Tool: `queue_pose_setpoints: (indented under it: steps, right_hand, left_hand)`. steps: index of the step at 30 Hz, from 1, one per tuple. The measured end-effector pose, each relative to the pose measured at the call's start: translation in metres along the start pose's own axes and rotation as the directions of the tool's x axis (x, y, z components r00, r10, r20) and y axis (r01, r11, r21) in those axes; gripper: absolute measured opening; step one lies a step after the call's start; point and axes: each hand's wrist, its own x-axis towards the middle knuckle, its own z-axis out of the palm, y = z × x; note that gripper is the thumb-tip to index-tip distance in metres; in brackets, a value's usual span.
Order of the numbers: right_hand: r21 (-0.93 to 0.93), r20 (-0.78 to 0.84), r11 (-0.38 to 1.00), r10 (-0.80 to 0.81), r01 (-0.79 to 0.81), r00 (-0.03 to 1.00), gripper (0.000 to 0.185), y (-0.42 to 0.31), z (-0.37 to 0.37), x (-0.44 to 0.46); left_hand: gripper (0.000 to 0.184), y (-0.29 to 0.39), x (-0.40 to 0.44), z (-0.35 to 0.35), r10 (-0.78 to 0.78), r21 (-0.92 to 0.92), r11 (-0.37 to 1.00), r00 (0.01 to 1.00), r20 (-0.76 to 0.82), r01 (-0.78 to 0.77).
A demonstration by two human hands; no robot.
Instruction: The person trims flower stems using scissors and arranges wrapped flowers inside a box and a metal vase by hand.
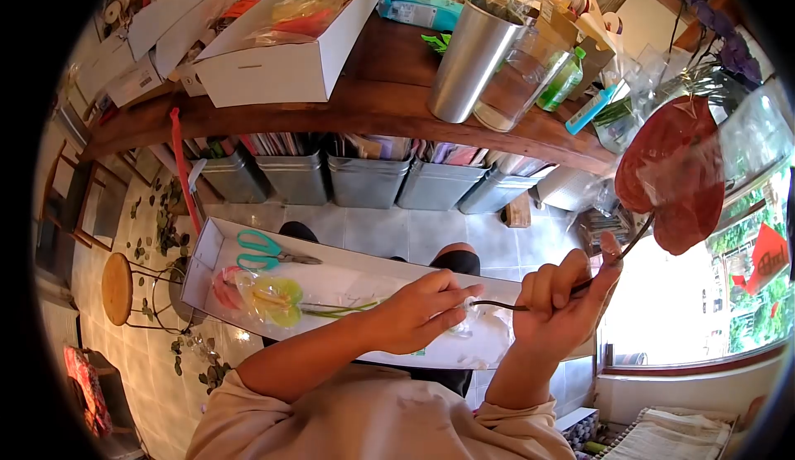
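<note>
My right hand (567, 298) grips the dark stem of a red anthurium (675, 174). The big red bloom points up to the right, with clear plastic film over part of it. My left hand (426, 309) pinches whitish, crinkled material (469, 311) at the stem's lower end; whether it is cotton or film I cannot tell. Below both hands lies a long white box (335, 276) across my lap. In it are teal-handled scissors (263, 250), a yellow-green anthurium (277, 301) with green stems, and a pinkish-red flower (226, 288) in clear film.
Ahead is a wooden counter (389, 87) bearing a white box of wrapped flowers (265, 71), a metal vase (476, 62), a clear container (517, 83) and a green bottle (563, 79). Several grey bins (368, 183) stand beneath. A stool (118, 289) is at left, a window (679, 303) at right.
</note>
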Motion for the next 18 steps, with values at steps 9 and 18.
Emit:
queue_pose_setpoints:
  steps: [9,18]
  right_hand:
    - [0.012,-0.085,1.000,-0.004,0.005,0.996,0.045,0.003,-0.001,0.002]
    - [-0.109,-0.073,0.993,-0.057,0.049,0.996,0.044,0.014,0.002,0.001]
  left_hand:
    - [0.025,0.000,-0.013,0.016,-0.288,-0.297,0.938,0.879,-0.379,0.179]
    - [0.022,0.010,-0.019,0.002,0.038,0.070,0.998,0.868,-0.495,-0.004]
